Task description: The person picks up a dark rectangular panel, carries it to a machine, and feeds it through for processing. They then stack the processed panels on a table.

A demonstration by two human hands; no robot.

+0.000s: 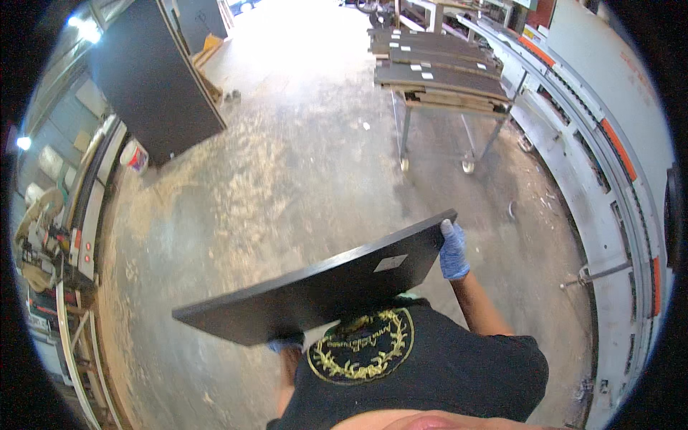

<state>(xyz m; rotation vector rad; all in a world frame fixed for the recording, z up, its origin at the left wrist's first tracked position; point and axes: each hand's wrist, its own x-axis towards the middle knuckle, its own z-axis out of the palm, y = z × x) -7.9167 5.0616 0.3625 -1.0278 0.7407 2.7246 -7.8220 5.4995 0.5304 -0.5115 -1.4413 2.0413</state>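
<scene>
Short of the cart [438, 86]:
Panel: dark panel [315, 290] is being carried flat, for balance.
Right hand [453, 251]: wrapped over far end.
Left hand [285, 345]: underneath, grip untellable.

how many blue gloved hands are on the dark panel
2. The right hand grips the dark panel at its far right end; the left hand is under its near edge, mostly hidden by the panel.

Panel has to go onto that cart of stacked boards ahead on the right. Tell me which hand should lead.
Probably the right hand: it grips the dark panel at the end nearest the cart. The left hand is mostly hidden under the panel's near edge, farther away.
</scene>
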